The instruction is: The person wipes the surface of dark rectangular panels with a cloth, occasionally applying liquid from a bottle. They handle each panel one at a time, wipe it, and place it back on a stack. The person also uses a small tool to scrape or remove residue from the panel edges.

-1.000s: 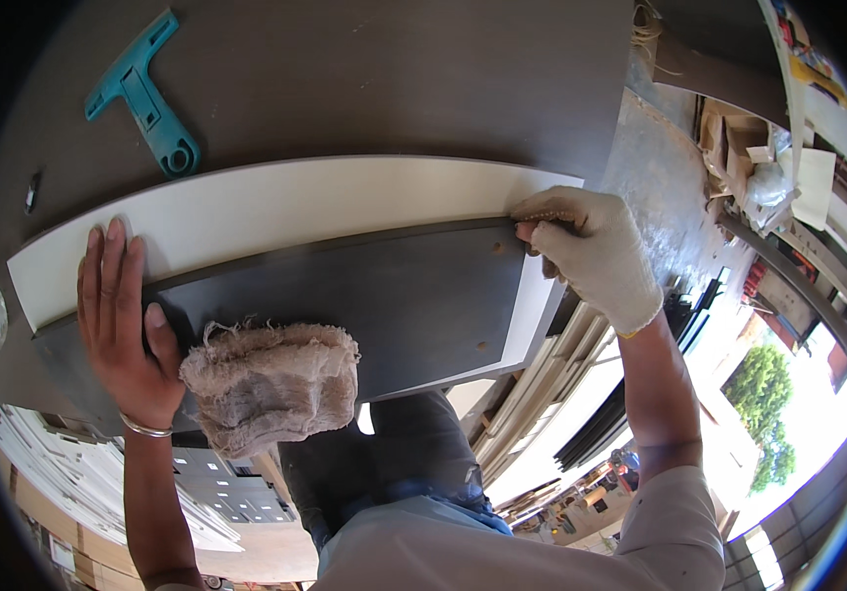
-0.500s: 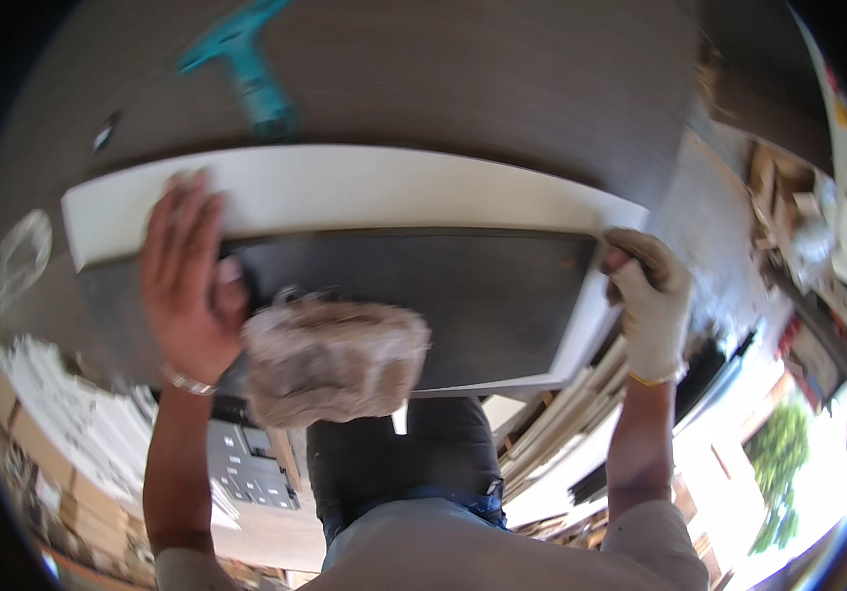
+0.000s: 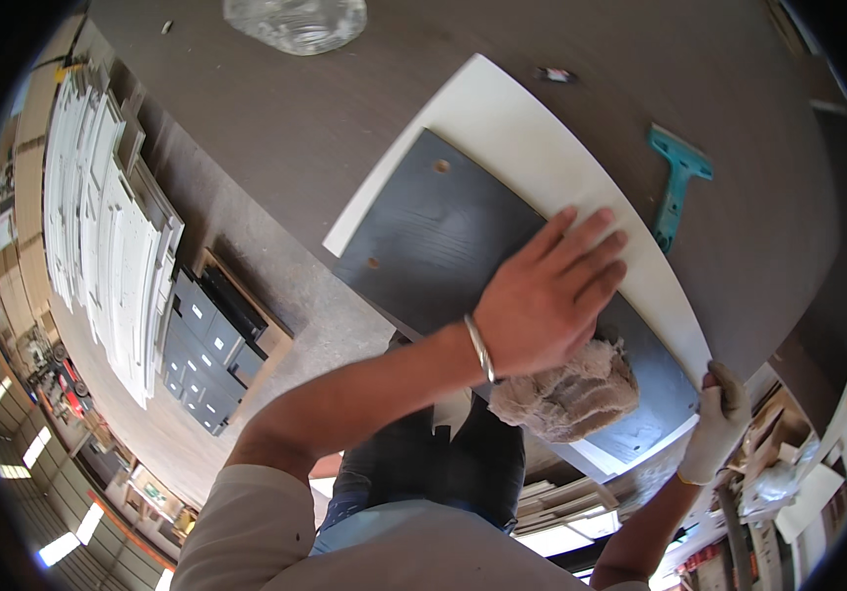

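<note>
A dark grey panel (image 3: 443, 236) with small round holes lies over a long white board (image 3: 581, 167) on the brown table. My bare left hand (image 3: 546, 305), with a metal bangle at the wrist, reaches across the panel. Its fingers are stretched out over the panel's far edge and the white board; its thumb is hidden. Beside the palm sits a bunched, fluffy beige cloth (image 3: 576, 389), partly covered by that hand. At the right-hand end, my gloved right hand (image 3: 721, 424) has its fingers closed around the corner of the white board.
A teal scraper (image 3: 677, 187) and a small dark object (image 3: 555, 75) lie beyond the board on the table (image 3: 344, 118). Clear plastic wrap (image 3: 300, 22) is at the far edge. Stacked white strips (image 3: 108, 236) and grey panels (image 3: 208, 345) stand left; cluttered scraps (image 3: 773, 443) are at right.
The view has swung round, so the board now slants down to the right. My left hand and the cloth are farther along the panel toward its right end. The right hand stays at the corner.
</note>
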The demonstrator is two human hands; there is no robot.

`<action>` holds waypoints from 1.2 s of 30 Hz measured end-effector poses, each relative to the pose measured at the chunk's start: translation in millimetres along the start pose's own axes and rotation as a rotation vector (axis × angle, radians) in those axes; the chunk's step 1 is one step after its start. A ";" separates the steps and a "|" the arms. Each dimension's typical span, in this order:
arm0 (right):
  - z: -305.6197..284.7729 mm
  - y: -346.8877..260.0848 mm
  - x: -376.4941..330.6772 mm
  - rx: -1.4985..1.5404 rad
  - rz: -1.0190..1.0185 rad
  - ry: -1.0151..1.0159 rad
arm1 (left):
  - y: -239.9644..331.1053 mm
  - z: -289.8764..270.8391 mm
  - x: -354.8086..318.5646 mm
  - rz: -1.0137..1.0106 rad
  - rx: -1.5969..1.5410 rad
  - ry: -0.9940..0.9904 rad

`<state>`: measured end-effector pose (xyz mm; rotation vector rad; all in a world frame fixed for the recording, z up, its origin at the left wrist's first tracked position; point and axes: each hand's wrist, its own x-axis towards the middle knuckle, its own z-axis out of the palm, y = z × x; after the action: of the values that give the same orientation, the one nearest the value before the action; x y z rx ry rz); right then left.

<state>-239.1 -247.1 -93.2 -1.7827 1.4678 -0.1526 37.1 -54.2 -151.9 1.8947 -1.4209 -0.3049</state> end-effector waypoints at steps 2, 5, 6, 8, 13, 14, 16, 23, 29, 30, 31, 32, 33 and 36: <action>36.7 -44.6 1.0 0.007 -0.096 -0.067 | 10.6 -16.2 -19.0 -0.045 -0.072 -0.015; 97.0 -103.5 3.4 -0.051 -0.319 -0.231 | 20.8 -43.1 -53.8 -0.083 -0.111 -0.119; 113.2 -119.6 2.8 -0.080 -0.360 -0.250 | 18.2 -51.1 -64.8 -0.086 -0.106 -0.154; 143.7 -143.6 5.3 -0.053 -0.361 -0.263 | 5.7 -66.3 -82.7 -0.190 -0.068 -0.174; 185.3 -175.9 13.1 -0.106 -0.421 -0.307 | -41.5 -91.2 -95.8 -0.360 0.221 -0.012; 189.0 -179.2 14.2 -0.125 -0.417 -0.325 | -51.0 -93.2 -94.9 -0.394 0.286 0.036; 193.5 -183.9 15.7 -0.152 -0.390 -0.358 | -67.9 -91.1 -91.7 -0.432 0.340 0.127; 197.4 -191.4 17.2 -0.203 -0.284 -0.399 | -88.0 -69.6 -89.7 -0.431 0.319 0.296; 196.6 -206.3 25.1 -0.375 -0.316 -0.462 | -87.1 -74.7 -89.7 -0.448 0.288 0.258; 196.3 -209.6 26.4 -0.399 -0.310 -0.476 | -86.9 -75.7 -89.7 -0.453 0.286 0.242; 195.9 -212.8 27.5 -0.436 -0.325 -0.493 | -87.1 -76.1 -89.8 -0.456 0.283 0.246; 195.8 -216.0 28.4 -0.474 -0.340 -0.510 | -86.9 -76.4 -90.1 -0.459 0.279 0.250; 195.8 -218.9 29.0 -0.513 -0.346 -0.519 | -86.8 -76.3 -90.3 -0.458 0.279 0.238; 196.7 -226.8 29.2 -0.688 -0.438 -0.531 | -85.3 -76.4 -90.7 -0.482 0.254 0.231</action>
<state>53.6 -174.2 -91.6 -2.4245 0.7652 0.6339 111.1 69.2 -177.0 2.3870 -0.8698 -0.1274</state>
